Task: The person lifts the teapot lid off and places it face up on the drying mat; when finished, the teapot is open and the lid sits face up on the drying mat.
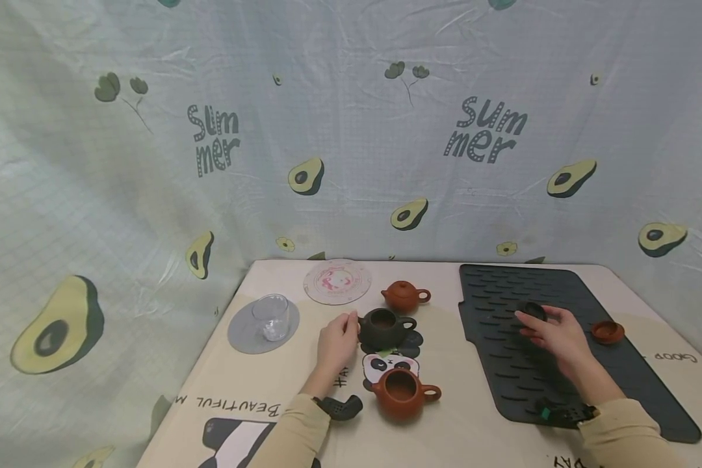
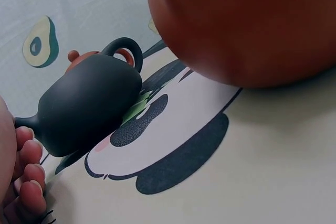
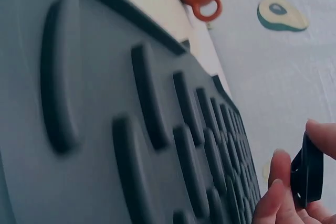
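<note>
My left hand [image 1: 337, 348] grips the spout of a black teapot [image 1: 381, 329], which stands without a lid on the printed cloth. In the left wrist view the fingers [image 2: 32, 174] curl by that spout. Over the ridged mat, my right hand [image 1: 556, 335] pinches a small black lid [image 1: 533, 310]; in the right wrist view the lid [image 3: 308, 171] is tipped on edge between thumb and fingers. Nearer me stands a lidless red-brown teapot [image 1: 400, 406]. Behind the black one is a smaller reddish teapot [image 1: 405, 297] with its lid on.
The dark drying mat [image 1: 497, 383] covers the table's right side, with an upturned red-brown lid [image 1: 608, 332] on it. At the left, a clear glass cup [image 1: 272, 315] stands on a grey round mat [image 1: 241, 331]. A patterned round mat [image 1: 337, 281] lies at the back.
</note>
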Available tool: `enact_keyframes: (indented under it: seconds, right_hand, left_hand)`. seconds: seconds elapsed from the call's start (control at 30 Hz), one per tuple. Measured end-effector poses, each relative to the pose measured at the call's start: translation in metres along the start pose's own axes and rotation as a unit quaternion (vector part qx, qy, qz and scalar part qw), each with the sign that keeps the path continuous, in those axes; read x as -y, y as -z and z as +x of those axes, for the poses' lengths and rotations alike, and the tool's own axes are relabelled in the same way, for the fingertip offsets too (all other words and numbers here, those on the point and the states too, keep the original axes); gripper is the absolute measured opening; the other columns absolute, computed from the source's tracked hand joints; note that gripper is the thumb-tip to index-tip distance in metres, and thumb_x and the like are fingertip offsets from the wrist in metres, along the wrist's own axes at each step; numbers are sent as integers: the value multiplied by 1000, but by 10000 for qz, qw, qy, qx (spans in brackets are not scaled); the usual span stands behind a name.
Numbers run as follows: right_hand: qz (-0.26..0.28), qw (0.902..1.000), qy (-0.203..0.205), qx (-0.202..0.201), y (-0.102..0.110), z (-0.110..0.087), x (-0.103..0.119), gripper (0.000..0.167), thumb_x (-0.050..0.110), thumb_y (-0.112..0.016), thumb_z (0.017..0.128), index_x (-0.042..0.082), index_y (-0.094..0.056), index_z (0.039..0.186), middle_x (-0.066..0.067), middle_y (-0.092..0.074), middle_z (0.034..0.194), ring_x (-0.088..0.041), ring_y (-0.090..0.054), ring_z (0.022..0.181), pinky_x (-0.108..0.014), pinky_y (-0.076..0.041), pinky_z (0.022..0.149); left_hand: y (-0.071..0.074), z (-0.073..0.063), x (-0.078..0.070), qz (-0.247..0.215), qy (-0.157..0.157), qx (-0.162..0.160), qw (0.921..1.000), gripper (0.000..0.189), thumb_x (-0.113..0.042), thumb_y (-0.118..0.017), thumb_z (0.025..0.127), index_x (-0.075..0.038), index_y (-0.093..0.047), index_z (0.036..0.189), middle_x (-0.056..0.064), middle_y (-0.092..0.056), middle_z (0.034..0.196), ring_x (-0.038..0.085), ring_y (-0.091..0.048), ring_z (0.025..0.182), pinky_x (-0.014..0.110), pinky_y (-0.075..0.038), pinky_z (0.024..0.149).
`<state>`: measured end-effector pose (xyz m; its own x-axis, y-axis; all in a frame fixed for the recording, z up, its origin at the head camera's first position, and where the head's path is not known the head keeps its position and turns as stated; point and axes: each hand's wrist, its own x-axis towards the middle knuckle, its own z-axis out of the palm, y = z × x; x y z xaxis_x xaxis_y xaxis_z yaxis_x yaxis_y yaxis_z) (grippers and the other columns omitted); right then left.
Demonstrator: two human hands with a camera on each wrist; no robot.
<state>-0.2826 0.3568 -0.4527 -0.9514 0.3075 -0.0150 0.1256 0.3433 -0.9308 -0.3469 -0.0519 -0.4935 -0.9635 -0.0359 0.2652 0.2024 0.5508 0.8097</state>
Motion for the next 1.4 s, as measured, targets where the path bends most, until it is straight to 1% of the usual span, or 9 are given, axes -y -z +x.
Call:
enact_keyframes:
  seconds: [0.13, 0.23, 0.4, 0.63, 0.7, 0.83, 0.97, 1.1, 1.4]
  right_hand:
    - [-342, 9992, -6, -224, 9, -1, -6, 104, 51, -67, 97, -14, -11, 155, -39, -44, 142, 1, -65, 80, -22, -53, 72]
    - [-780, 9964, 106, -325, 15, -1, -10, 101, 51, -65, 97, -17, -15, 153, -43, -40, 142, -10, -68, 84, -29, -55, 74]
    - [-1495, 9871, 242, -522, 23, -3, -17, 98, 55, -63, 97, -18, -23, 150, -42, -44, 136, -42, -67, 98, -53, -52, 83]
    - [-2327, 9706, -25, -610, 33, -1, -20, 96, 60, -57, 98, -17, -29, 148, -45, -34, 144, -61, -40, 127, -68, -36, 100]
    - [-2594, 9641, -4, -562, 35, 0, -20, 94, 59, -57, 99, -18, -30, 146, -46, -31, 144, -63, -36, 128, -69, -35, 101]
    - [-3127, 9477, 322, -551, 38, 0, -23, 88, 53, -57, 101, -23, -35, 139, -49, -38, 136, -64, -43, 120, -69, -38, 95]
    - [-3455, 9355, 401, -615, 38, 1, -24, 83, 46, -59, 101, -25, -37, 137, -49, -41, 130, -65, -47, 112, -69, -42, 87]
    - [-3471, 9345, 358, -697, 38, -1, -23, 78, 39, -62, 100, -24, -36, 138, -50, -38, 131, -66, -44, 114, -71, -41, 87]
    - [-3260, 9419, 245, -772, 37, -1, -25, 71, 25, -63, 97, -20, -32, 143, -51, -32, 134, -67, -35, 122, -74, -34, 94]
  left_hand:
    - [0, 0, 1, -2, 3, 16, 10000, 38, -36, -47, 110, -14, -61, 82, -2, -56, 68, 17, -52, 65, 35, -42, 64]
    - [1, 0, 0, 9, 11, 10, 10000, 38, -36, -48, 109, -14, -61, 81, -1, -56, 67, 17, -52, 65, 35, -42, 64]
    - [1, 1, 0, 35, -27, -2, 10000, 38, -36, -48, 110, -14, -61, 81, -2, -56, 67, 17, -52, 65, 34, -41, 63]
    - [1, 3, -1, 44, -42, -10, 10000, 39, -37, -47, 109, -14, -61, 81, -2, -56, 67, 18, -52, 65, 34, -41, 63]
    - [1, 3, -1, 35, -24, 2, 10000, 39, -37, -48, 109, -14, -61, 81, -2, -56, 67, 18, -52, 65, 34, -41, 63]
    - [1, 2, -1, 40, -13, 5, 10000, 38, -36, -47, 109, -14, -62, 82, -2, -56, 67, 18, -52, 66, 34, -41, 64]
    - [1, 1, 0, 39, -32, -21, 10000, 38, -35, -48, 109, -13, -61, 81, -1, -56, 67, 18, -51, 66, 34, -40, 63]
    - [1, 1, -1, 7, -34, -34, 10000, 38, -34, -48, 109, -13, -61, 80, -1, -56, 67, 18, -51, 65, 35, -40, 63]
    - [1, 2, -1, 51, -14, -88, 9999, 37, -33, -49, 109, -14, -61, 79, -2, -55, 67, 18, -52, 65, 35, -41, 63]
